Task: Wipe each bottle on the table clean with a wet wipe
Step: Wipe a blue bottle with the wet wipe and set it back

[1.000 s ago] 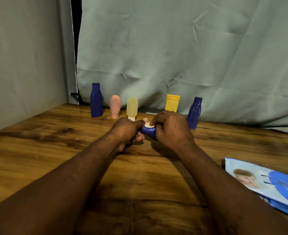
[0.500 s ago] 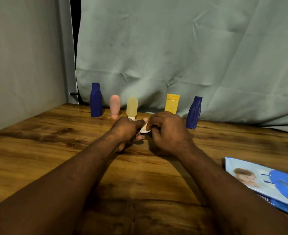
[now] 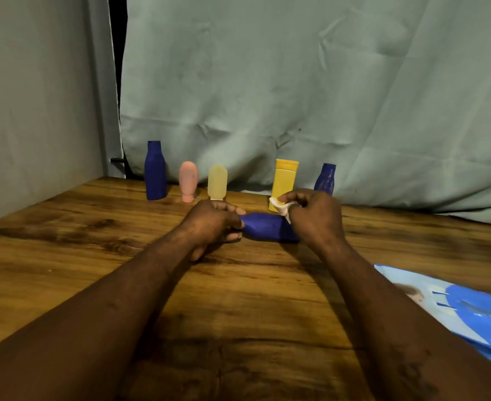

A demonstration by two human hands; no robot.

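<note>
A dark blue bottle lies on its side between my hands, just above the wooden table. My left hand grips its narrow left end. My right hand pinches a small white wet wipe at the bottle's right end. Behind stand a tall blue bottle, a pink bottle, a pale yellow bottle, a yellow tube and a small blue bottle, partly hidden by my right hand.
A blue and white pack of wet wipes lies at the table's right edge. A grey-green curtain hangs right behind the row of bottles, and a wall closes the left side.
My right hand has slid to the right along the lying bottle with the wipe, uncovering the bottle's blue body. My left hand has stayed on the left end.
</note>
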